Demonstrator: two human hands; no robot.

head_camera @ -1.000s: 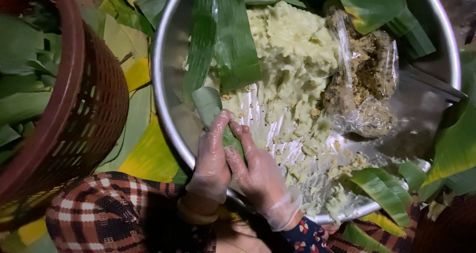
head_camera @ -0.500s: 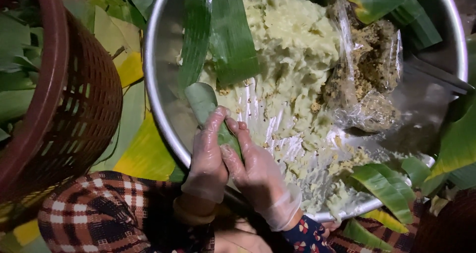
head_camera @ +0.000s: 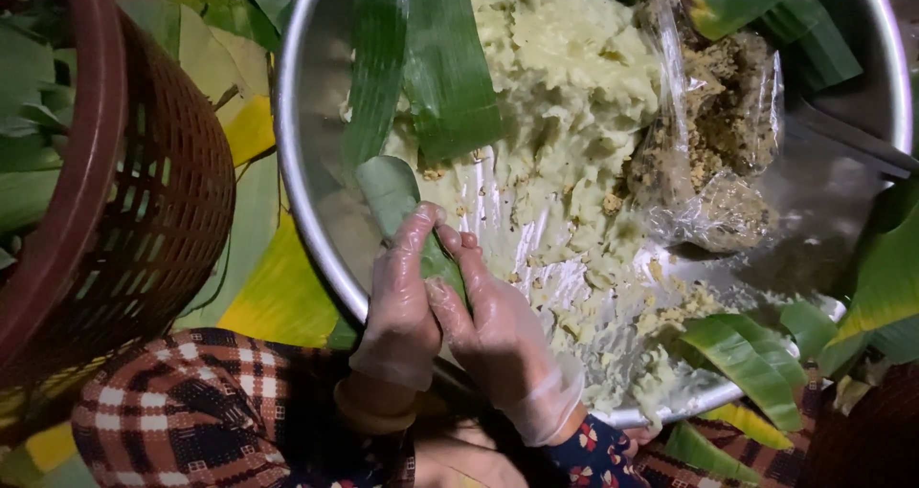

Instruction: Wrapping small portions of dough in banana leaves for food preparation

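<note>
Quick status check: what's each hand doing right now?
Left hand: closed around the folded green leaf.
Right hand: fingers pressed against the same leaf, helping hold it.

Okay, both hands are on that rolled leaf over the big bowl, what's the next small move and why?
Probably tighten the roll a little: the left hand and right hand both pinch the folded green leaf above the metal bowl, and its upper end looks loose and open, with pale mash just beside it.

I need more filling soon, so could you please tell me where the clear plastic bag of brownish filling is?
In the head view, the clear plastic bag of brownish filling lies inside the metal bowl, upper right, beside the pale yellow mash.
</note>
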